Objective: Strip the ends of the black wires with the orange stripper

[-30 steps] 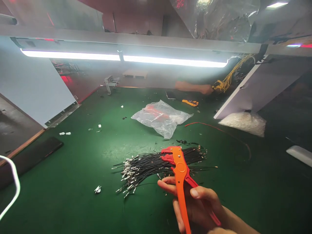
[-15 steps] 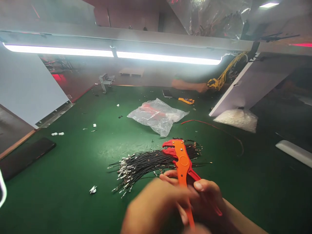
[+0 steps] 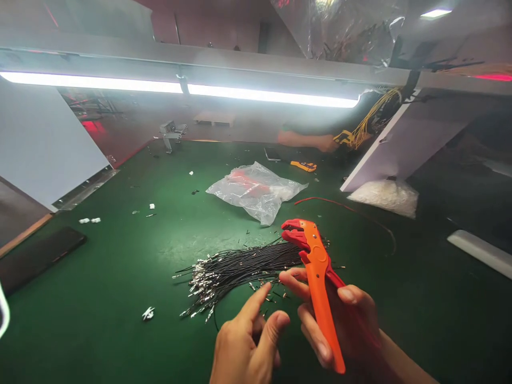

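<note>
My right hand (image 3: 352, 320) is wrapped around an orange and red wire stripper (image 3: 318, 261), its red jaws pointing up and to the left. To the left of the tool, my left hand (image 3: 250, 338) has its thumb and forefinger apart and holds nothing. Beyond both hands lies a bundle of black wires (image 3: 248, 266) with silvery terminals on their left ends. The tool's head covers part of the bundle's right end. Small wire scraps (image 3: 272, 296) are scattered just in front of the bundle.
On the green table (image 3: 120, 266) are a clear plastic bag (image 3: 260, 192) with red contents, a red wire (image 3: 348, 205) and a yellow-orange tool (image 3: 304, 166). A bag of white pieces (image 3: 386, 197) leans at the right panel. Another person's arm (image 3: 306, 140) reaches in at the back.
My left hand has come off the wire stripper's handle and moved left, its fingers now apart. The wire stripper has shifted right and up slightly in my right hand.
</note>
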{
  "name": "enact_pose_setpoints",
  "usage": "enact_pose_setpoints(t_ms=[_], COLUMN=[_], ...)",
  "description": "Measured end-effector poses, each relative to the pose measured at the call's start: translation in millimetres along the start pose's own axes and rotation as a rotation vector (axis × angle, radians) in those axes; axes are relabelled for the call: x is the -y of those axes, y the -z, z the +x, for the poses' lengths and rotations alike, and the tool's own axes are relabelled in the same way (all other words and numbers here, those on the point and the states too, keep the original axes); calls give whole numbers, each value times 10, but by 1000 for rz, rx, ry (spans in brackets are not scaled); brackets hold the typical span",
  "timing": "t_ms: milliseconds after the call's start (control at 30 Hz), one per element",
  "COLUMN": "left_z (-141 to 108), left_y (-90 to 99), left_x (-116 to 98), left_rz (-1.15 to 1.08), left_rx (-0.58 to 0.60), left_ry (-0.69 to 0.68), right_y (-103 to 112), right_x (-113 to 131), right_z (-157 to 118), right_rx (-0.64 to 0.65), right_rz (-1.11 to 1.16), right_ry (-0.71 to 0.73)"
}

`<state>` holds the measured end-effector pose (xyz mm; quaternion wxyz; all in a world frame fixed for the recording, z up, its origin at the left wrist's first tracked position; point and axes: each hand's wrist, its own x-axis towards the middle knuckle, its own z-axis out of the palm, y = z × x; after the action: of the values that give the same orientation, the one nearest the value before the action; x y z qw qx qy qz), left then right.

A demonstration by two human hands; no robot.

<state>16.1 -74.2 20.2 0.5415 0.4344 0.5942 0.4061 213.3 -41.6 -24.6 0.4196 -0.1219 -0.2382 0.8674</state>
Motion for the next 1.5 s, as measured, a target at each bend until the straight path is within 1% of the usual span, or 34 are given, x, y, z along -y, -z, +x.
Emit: enact_pose_setpoints(t_ms=[67,100,167,233,267,300,400,467,567,667,733,800,900,1000,1100,1233,1300,1400,1500], left_z=[89,137,218,274,297,320,422,523,680,762,759,727,671,636,617,596,581,547,510], left_y=[-15,-10,13,36,43,46,49,59,99,151,183,207,225,221,211,212,219,217,199], left_x=[-22,-52,-136,-223,-256,-280,-293,-273,-267,-330,-396,-451,-476,-439,-394,-366,-364,-368,-379], left_rz=[-185,-265,-372,-398,-368,-306,-30,73,63,2,-92,-239,-434,-522,-571,-598,-581,-553,-546], left_rx=[69,96,116,98,91,79,52,52,64,-14,-81,-111,-84,-78,-97,-85,-66,-48,-82], left_ry=[144,179,189,134,91,33,-205,-307,-300,-307,-323,-305,-196,-114,-85,-99,-105,-103,-95], right_y=[9,12,13,6,0,-8,-42,-71,-100,-92,-70,-42,10,77,164,274,289,229,106], right_x=[-6,-13,-30,-46,-51,-54,-43,-23,-8,-58,-130,-214,-325,-404,-470,-510,-485,-401,-322], right_z=[-21,-27,-29,-21,-16,-11,-7,-10,-17,-9,7,24,42,46,35,16,19,43,67], right_rx=[26,39,73,106,119,130,136,120,92,52,27,35,94,153,172,141,152,176,195], right_rz=[8,13,27,36,37,40,50,37,-45,-99,-78,-51,-40,-10,-34,-230,-289,-296,-229], right_ry=[-15,-27,-58,-89,-99,-104,-90,-69,-41,1,18,-3,-79,-152,-166,-185,-213,-249,-243])
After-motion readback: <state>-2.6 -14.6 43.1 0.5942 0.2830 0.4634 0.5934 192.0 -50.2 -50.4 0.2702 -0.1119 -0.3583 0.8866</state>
